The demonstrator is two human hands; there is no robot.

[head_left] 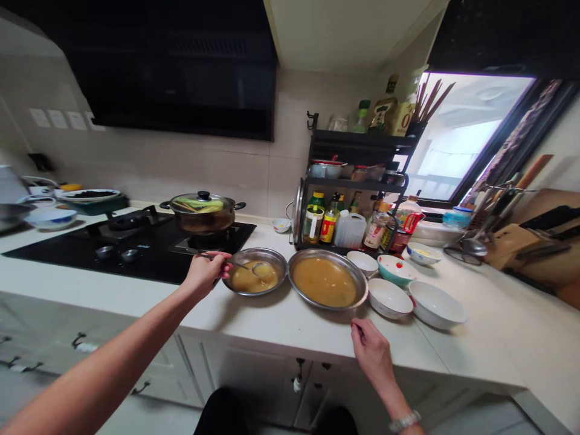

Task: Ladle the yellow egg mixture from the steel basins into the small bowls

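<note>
My left hand [205,273] is closed around the handle of a metal ladle [261,270]. The ladle's bowl sits in the brownish liquid of the smaller steel bowl [284,273]. Right beside it stands a larger steel bowl [296,294], filled with similar brownish liquid with small pale bits. My right hand [372,351] hangs at the counter's front edge, just below the larger bowl and apart from it. Its fingers are curled in, and nothing shows in them. To the right of the steel bowls is a white bowl with a red rim [390,299].
A lidded pot [203,212] stands on the black cooktop [149,263] at left. Further right are a deep white bowl [437,305], a green-sided bowl [397,269] and a small white bowl [362,263]. Behind them rises a black rack [362,140] of bottles. A knife block [507,238] is far right.
</note>
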